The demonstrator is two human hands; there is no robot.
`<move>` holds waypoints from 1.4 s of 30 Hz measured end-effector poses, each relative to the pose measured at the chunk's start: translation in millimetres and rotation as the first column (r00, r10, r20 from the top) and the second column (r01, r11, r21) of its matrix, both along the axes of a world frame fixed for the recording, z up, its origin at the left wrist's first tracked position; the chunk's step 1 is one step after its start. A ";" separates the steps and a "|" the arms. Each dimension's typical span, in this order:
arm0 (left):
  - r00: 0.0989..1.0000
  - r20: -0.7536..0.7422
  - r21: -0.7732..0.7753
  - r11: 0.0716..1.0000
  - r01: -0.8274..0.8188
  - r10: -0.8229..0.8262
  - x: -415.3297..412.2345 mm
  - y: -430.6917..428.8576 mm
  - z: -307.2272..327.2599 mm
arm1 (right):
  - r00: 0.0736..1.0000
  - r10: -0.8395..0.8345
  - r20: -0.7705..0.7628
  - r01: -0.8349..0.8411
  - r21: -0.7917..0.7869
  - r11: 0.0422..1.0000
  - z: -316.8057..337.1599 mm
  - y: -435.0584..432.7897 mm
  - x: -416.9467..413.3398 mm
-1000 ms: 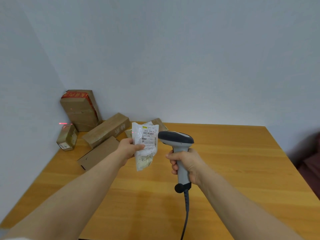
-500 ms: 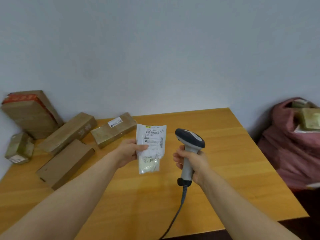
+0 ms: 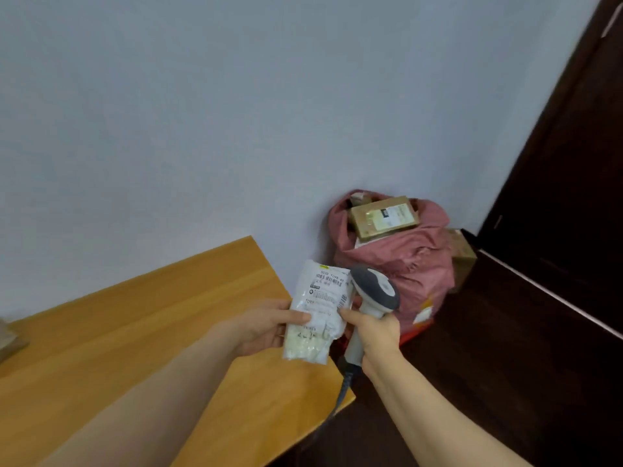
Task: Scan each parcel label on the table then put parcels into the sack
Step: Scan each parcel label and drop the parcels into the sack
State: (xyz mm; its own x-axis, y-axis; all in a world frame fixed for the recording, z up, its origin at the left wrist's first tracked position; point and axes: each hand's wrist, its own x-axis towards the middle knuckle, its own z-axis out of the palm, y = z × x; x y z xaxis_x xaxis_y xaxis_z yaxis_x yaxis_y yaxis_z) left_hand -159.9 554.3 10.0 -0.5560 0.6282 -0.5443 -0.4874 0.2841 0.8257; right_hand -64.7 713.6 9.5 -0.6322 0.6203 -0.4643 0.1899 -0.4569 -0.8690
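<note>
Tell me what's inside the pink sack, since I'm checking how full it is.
A labelled cardboard box sticks out of the open top of the sack, with part of another parcel behind it. Whatever lies deeper is covered by the fabric.

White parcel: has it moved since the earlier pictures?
Yes. Against the table, the white parcel went right, from above its middle to its right edge, toward the sack.

Soft, even indoor light; slight motion blur, wide-angle bending at edges.

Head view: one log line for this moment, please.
left hand holds white parcel | right hand grips scanner | pink sack past table edge, box inside
</note>
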 end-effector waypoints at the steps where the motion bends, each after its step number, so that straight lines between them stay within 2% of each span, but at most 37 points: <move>1: 1.000 0.001 -0.010 1.000 0.021 -0.021 1.5 28.2 0.2 | 1.000 -0.021 -0.005 0.021 0.011 1.000 1.2 24.3 2.4; 3: 0.999 -0.032 -0.028 1.000 0.012 -0.012 -1.7 76.3 -0.3 | 0.999 -0.048 -0.019 0.048 0.007 0.999 1.0 66.6 3.6; 5: 0.994 -0.080 -0.036 0.996 -0.079 0.076 -12.4 116.1 0.7 | 0.998 -0.064 -0.017 0.064 -0.009 0.998 -2.8 107.5 1.8; 8: 0.952 -0.237 -0.075 0.974 -0.215 0.192 -42.9 163.1 6.0 | 0.996 -0.094 -0.005 0.093 -0.042 0.995 -13.9 169.6 -9.6; 10: 0.905 -0.387 -0.135 0.961 -0.243 0.175 -68.0 190.2 6.4 | 0.992 -0.129 0.013 0.130 -0.084 0.988 -23.7 209.5 -21.8; 13: 0.838 -0.523 -0.152 0.950 -0.273 0.157 -111.9 235.5 0.1 | 0.990 -0.142 0.018 0.143 -0.162 0.976 -31.1 266.4 -48.5; 17: 0.752 -0.644 -0.169 0.932 -0.321 0.142 -176.0 302.6 -12.3 | 0.987 -0.146 0.070 0.157 -0.200 0.967 -47.4 335.3 -107.2; 20: 0.705 -0.700 -0.201 0.917 -0.345 0.112 -217.0 342.6 -26.8 | 0.988 -0.070 0.141 0.105 -0.259 0.960 -60.8 374.4 -153.0; 26: 0.666 -0.746 -0.300 0.888 -0.349 0.010 -259.4 391.5 -38.9 | 0.985 0.074 0.157 -0.006 -0.393 0.919 -71.5 423.4 -225.0; 30: 0.686 -0.728 -0.311 0.881 -0.355 0.019 -265.1 401.8 -45.4 | 0.979 0.115 0.167 -0.020 -0.485 0.874 -87.5 438.0 -253.7; 34: 0.691 -0.723 -0.323 0.873 -0.366 0.022 -261.8 416.1 -40.2 | 0.987 -0.022 0.162 0.096 -0.465 0.880 -90.7 447.1 -248.3; 38: 0.711 -0.703 -0.314 0.897 -0.310 0.000 -253.1 447.5 -24.1 | 0.941 -0.268 0.206 0.320 -0.286 0.903 -72.3 459.8 -211.8; 42: 0.647 -0.745 -0.399 0.885 -0.238 -0.162 -246.9 483.1 -16.2 | 0.922 -0.380 0.072 0.386 -0.167 0.907 -51.9 473.3 -187.6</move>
State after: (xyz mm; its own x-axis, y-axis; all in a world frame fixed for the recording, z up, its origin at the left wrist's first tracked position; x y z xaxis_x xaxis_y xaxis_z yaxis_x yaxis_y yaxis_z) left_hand -406.9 1037.4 -6.2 -0.9037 0.4086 -0.1278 0.2145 0.6904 0.6908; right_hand -252.3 1186.9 -42.3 -0.3425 0.7180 -0.6059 0.0002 -0.6448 -0.7643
